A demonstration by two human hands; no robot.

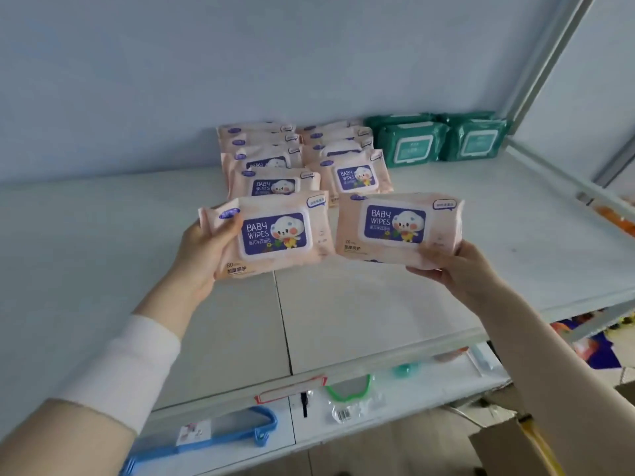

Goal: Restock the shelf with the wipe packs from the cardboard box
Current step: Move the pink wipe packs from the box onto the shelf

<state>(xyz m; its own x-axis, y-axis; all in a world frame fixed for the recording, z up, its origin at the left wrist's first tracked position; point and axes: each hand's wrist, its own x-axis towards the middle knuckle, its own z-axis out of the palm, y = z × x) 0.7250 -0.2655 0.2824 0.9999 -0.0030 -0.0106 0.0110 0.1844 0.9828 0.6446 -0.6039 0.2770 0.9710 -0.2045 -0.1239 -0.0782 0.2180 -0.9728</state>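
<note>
My left hand (pixel 202 250) grips a pink baby wipes pack (pixel 275 235) by its left end, thumb on the front. My right hand (pixel 460 269) holds a second pink wipe pack (pixel 395 228) from beneath at its lower right corner. Both packs stand tilted, faces toward me, over the white shelf (pixel 343 310). Behind them, two rows of several pink packs (pixel 275 166) lean one behind another toward the back wall. A corner of the cardboard box (pixel 508 441) shows at the bottom right.
Several green wipe packs (pixel 433 140) stand at the back right of the shelf. A metal upright (pixel 549 63) bounds the shelf on the right. The shelf below holds blue hangers (pixel 206 441) and a green-rimmed packaged item (pixel 350 393).
</note>
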